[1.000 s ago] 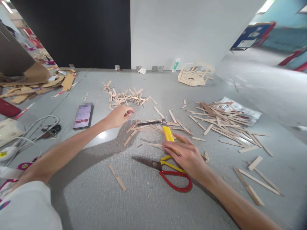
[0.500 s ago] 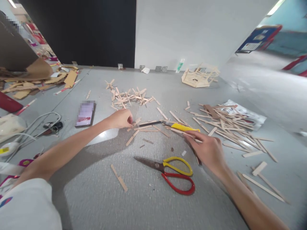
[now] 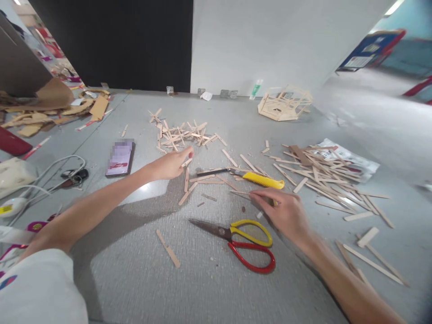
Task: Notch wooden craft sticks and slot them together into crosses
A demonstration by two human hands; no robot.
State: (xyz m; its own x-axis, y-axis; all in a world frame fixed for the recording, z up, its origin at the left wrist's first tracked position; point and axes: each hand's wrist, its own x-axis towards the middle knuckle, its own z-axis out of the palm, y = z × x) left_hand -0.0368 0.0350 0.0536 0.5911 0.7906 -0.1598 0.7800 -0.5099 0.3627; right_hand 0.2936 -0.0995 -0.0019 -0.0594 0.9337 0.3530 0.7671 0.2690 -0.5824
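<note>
My left hand (image 3: 173, 164) is closed in a pinch on a short wooden stick piece (image 3: 186, 162), just in front of a heap of broken sticks (image 3: 182, 134). Between thumb and fingers of my right hand (image 3: 281, 210) is a thin wooden stick (image 3: 239, 192), pointing left. Beyond that hand lies a utility knife with a yellow handle (image 3: 263, 180), its dark blade end toward the left hand. Several loose stick pieces (image 3: 205, 179) lie between both hands. Scissors (image 3: 232, 234) with one yellow and one red handle rest nearer to me, blades closed.
To the right, a pile of long wooden sticks (image 3: 324, 175) spreads beside a plastic packet (image 3: 354, 157). A stick-built frame (image 3: 285, 104) and a green-labelled tube (image 3: 256, 89) stand by the back panel. On the left are a phone (image 3: 120, 157), keys (image 3: 74, 175), white cables and cardboard scraps (image 3: 50, 108).
My left hand has lifted slightly up and to the right with a stick piece. The right hand has drawn back from beside the knife; its stick now points left, nearer to me.
</note>
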